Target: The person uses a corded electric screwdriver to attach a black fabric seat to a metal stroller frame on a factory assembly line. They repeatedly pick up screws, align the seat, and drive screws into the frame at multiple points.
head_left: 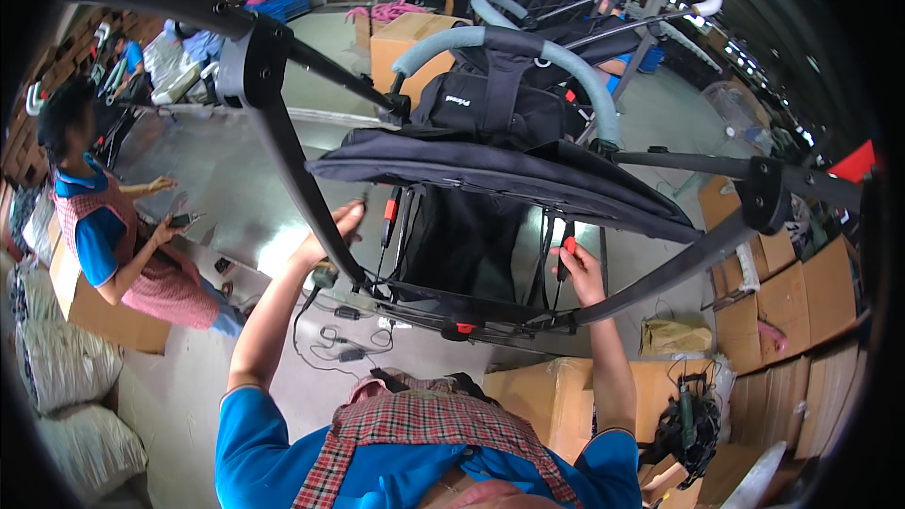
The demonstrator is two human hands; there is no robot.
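A black stroller [471, 165] stands before me on the metal table, its dark tubular frame [311, 179] arching around my arms. My left hand [328, 238] is beside the left frame tube, closed around a corded tool [324, 275] that looks like an electric screwdriver; the frame and fingers hide part of it. On the right, under the fabric edge, my right hand [584, 273] pinches a red-and-black fitting [567, 247] on a thin dark strap or rod. A similar red fitting [389, 209] hangs at the left. Grey foam covers the curved bar [452, 41].
At the left a co-worker [123, 217] in a checked apron holds a small tool beside the metal table [226, 170]. Cords [351, 344] lie below the frame. Cardboard boxes [801, 292] stand at the right, with another box [537, 396] near my right arm.
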